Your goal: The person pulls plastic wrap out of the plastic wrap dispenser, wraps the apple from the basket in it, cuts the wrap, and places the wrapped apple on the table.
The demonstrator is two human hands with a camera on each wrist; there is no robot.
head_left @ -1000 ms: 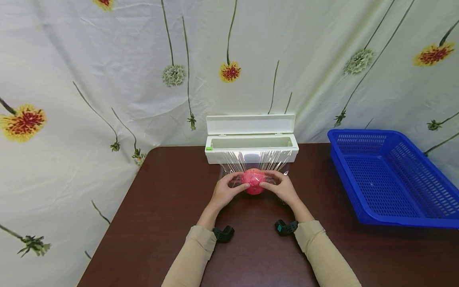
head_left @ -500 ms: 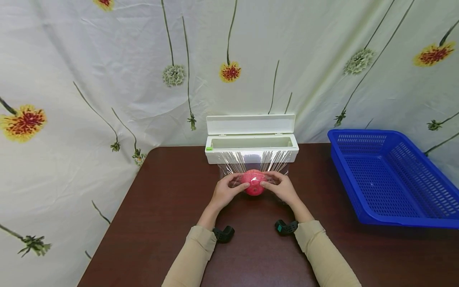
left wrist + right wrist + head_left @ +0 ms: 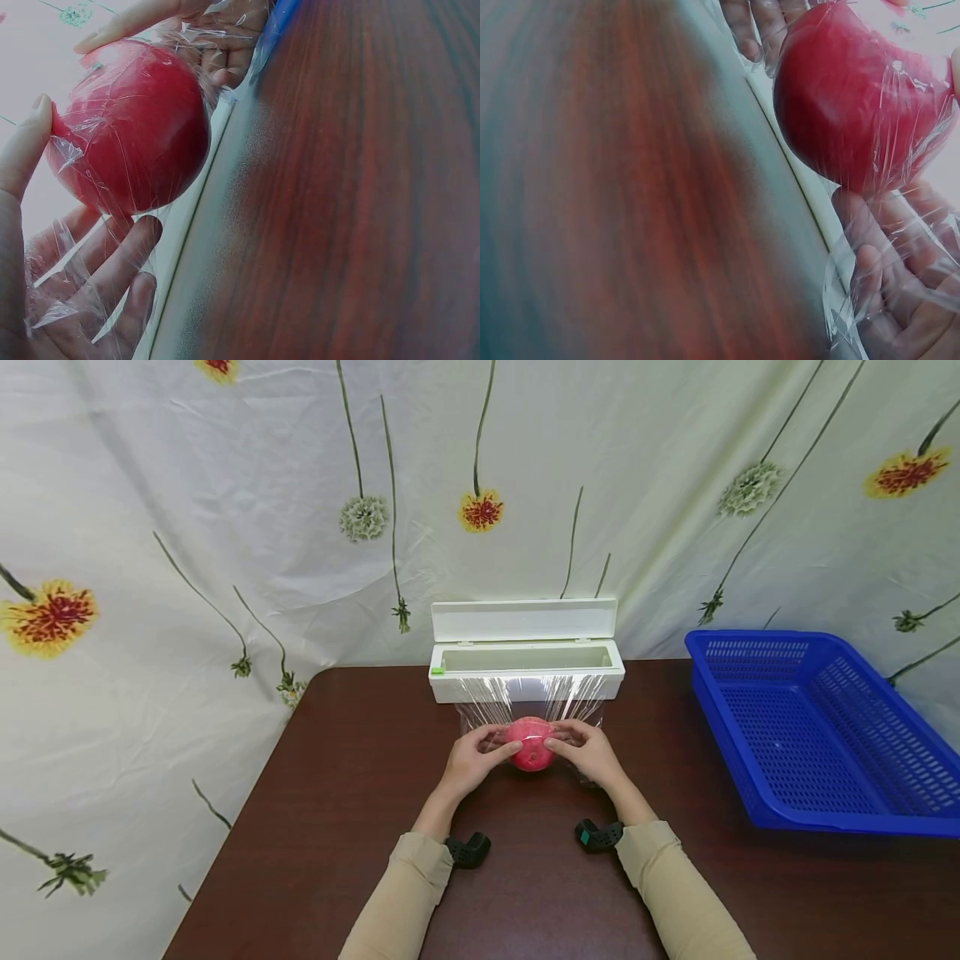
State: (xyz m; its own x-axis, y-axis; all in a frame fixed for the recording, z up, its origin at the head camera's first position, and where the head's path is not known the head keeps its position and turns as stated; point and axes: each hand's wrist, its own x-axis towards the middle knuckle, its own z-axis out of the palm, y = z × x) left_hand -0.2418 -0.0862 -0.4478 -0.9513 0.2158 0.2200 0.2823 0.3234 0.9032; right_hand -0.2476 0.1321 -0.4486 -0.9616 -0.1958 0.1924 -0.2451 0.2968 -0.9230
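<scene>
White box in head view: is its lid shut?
No: the lid stands raised at the back of the white box, leaving its top opening uncovered.

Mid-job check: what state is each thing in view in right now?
Round red fruit: held between both hands, film over it
Clear plastic film: creased, stretched between box and fruit
White rectangular box: hinged lid open
Blue perforated plastic basket: upright, open-topped
Left hand: grips fruit
Right hand: grips fruit

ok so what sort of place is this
Probably an indoor tabletop workspace, though the room's use is unclear: a flower-print cloth hangs behind a dark table, on which stands an open white box trailing clear film.
</scene>
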